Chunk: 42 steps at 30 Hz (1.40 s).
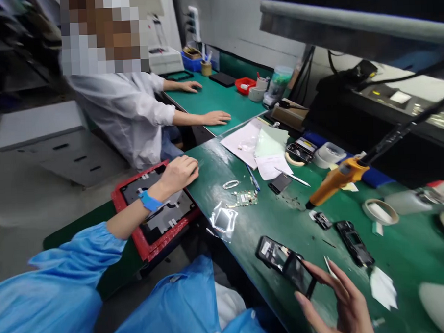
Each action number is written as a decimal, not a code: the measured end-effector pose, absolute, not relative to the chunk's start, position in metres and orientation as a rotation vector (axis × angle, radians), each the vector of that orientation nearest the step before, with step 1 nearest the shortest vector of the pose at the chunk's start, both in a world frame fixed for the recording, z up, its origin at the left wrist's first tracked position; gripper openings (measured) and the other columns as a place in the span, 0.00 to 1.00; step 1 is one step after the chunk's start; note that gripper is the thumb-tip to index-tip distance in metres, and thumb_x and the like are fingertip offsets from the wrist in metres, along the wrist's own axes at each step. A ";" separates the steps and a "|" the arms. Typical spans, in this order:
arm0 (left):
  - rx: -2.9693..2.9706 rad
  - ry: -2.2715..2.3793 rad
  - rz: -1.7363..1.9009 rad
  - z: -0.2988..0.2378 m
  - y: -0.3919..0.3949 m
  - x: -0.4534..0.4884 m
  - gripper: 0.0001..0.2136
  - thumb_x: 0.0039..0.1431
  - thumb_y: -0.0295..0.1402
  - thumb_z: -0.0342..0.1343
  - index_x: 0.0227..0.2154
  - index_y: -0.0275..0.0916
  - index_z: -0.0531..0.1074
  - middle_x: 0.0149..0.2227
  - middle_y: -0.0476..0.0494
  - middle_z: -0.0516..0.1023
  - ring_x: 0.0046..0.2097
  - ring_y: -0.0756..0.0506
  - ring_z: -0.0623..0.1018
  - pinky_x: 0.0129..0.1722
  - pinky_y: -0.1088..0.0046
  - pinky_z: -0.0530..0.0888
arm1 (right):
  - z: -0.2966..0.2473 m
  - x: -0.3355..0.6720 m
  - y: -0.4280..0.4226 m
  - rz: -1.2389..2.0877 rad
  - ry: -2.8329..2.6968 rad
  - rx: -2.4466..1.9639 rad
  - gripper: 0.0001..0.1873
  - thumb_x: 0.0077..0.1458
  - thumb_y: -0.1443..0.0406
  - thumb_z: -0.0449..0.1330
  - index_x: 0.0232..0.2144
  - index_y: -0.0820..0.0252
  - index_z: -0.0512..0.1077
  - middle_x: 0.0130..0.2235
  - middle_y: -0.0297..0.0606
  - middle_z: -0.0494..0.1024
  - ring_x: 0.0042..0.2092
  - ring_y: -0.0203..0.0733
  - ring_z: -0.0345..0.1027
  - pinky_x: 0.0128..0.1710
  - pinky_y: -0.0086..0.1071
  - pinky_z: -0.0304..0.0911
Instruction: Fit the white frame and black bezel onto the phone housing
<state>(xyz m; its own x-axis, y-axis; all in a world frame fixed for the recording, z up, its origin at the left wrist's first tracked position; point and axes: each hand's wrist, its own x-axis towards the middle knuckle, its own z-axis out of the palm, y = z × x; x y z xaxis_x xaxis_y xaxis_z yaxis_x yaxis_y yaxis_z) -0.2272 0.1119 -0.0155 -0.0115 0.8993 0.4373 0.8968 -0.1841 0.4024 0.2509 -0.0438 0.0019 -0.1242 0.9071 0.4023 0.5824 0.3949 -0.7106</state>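
My right hand (341, 298) pinches a small dark display screen (299, 273) between thumb and fingers. A thin pale tool (330, 267) shows between its fingers; its kind is unclear. The screen overlaps one end of an opened black handheld device (272, 252) lying on the green bench. My left hand (176, 176), with a blue wrist strap (150, 201), rests by the bench edge over a red-framed tray (148, 252). Its fingers are curled, and nothing shows in them. A clear film with a small square part (224, 219) and a circuit board (245, 198) lie between my hands.
An orange-handled tool (335, 181) hangs over the bench (222, 171). Black housing parts (354, 243), tape rolls (380, 212), papers (268, 147) and pens lie around it. A co-worker in white (131, 111) sits at the adjoining bench, both hands on its top.
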 end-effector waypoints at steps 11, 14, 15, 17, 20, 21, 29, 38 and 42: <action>2.261 1.895 1.161 -0.015 0.082 -0.183 0.10 0.70 0.39 0.63 0.48 0.41 0.76 0.50 0.41 0.83 0.52 0.39 0.83 0.59 0.55 0.80 | 0.039 0.262 -0.026 0.321 -2.152 -1.359 0.32 0.76 0.56 0.64 0.76 0.52 0.62 0.53 0.43 0.89 0.52 0.50 0.87 0.55 0.44 0.80; 2.403 1.458 1.257 -0.015 0.043 -0.121 0.11 0.72 0.35 0.63 0.53 0.42 0.76 0.50 0.41 0.85 0.52 0.39 0.84 0.56 0.59 0.81 | 0.050 0.266 -0.019 0.340 -2.230 -1.325 0.33 0.77 0.57 0.63 0.77 0.53 0.61 0.54 0.42 0.88 0.51 0.48 0.85 0.51 0.40 0.79; 2.410 1.373 1.229 -0.017 0.030 -0.099 0.12 0.73 0.33 0.62 0.56 0.42 0.76 0.52 0.40 0.85 0.53 0.39 0.85 0.56 0.60 0.81 | 0.055 0.267 -0.017 0.342 -2.285 -1.317 0.33 0.77 0.58 0.62 0.77 0.53 0.60 0.55 0.43 0.87 0.50 0.47 0.84 0.50 0.39 0.79; 2.368 1.250 1.113 -0.022 0.010 -0.059 0.17 0.74 0.33 0.61 0.63 0.41 0.73 0.56 0.36 0.84 0.56 0.37 0.84 0.57 0.59 0.81 | 0.065 0.266 -0.012 0.343 -2.410 -1.316 0.33 0.78 0.58 0.61 0.78 0.53 0.58 0.55 0.43 0.87 0.48 0.48 0.83 0.48 0.39 0.79; 2.301 1.160 0.956 -0.031 -0.002 -0.023 0.28 0.75 0.34 0.61 0.74 0.40 0.63 0.65 0.30 0.79 0.63 0.32 0.81 0.62 0.54 0.79 | 0.077 0.262 -0.005 0.346 -2.528 -1.307 0.34 0.78 0.59 0.59 0.79 0.53 0.55 0.54 0.44 0.86 0.47 0.49 0.81 0.45 0.40 0.78; 2.286 1.153 0.929 -0.034 -0.002 -0.018 0.32 0.75 0.34 0.61 0.76 0.40 0.59 0.67 0.29 0.77 0.64 0.31 0.80 0.63 0.52 0.79 | 0.080 0.260 -0.003 0.351 -2.554 -1.303 0.34 0.78 0.59 0.59 0.79 0.52 0.54 0.54 0.44 0.85 0.47 0.50 0.81 0.45 0.41 0.78; 2.130 1.115 0.941 -0.047 0.008 -0.021 0.39 0.75 0.38 0.65 0.81 0.47 0.52 0.60 0.35 0.82 0.59 0.32 0.82 0.61 0.50 0.79 | 0.090 0.248 0.010 0.349 -2.706 -1.195 0.38 0.78 0.62 0.56 0.82 0.51 0.47 0.53 0.43 0.85 0.44 0.51 0.78 0.43 0.43 0.76; 2.062 1.018 1.050 -0.046 0.010 -0.024 0.39 0.74 0.39 0.67 0.80 0.48 0.54 0.60 0.35 0.82 0.58 0.34 0.83 0.62 0.51 0.81 | 0.098 0.243 0.011 0.304 -2.738 -1.208 0.33 0.81 0.60 0.53 0.80 0.53 0.50 0.47 0.42 0.83 0.42 0.51 0.77 0.41 0.42 0.74; 2.039 1.008 1.046 -0.047 0.011 -0.025 0.38 0.74 0.39 0.68 0.79 0.48 0.56 0.60 0.35 0.83 0.59 0.34 0.83 0.62 0.50 0.81 | 0.100 0.242 0.012 0.311 -2.751 -1.216 0.35 0.80 0.61 0.53 0.81 0.52 0.48 0.48 0.43 0.83 0.42 0.52 0.77 0.42 0.43 0.74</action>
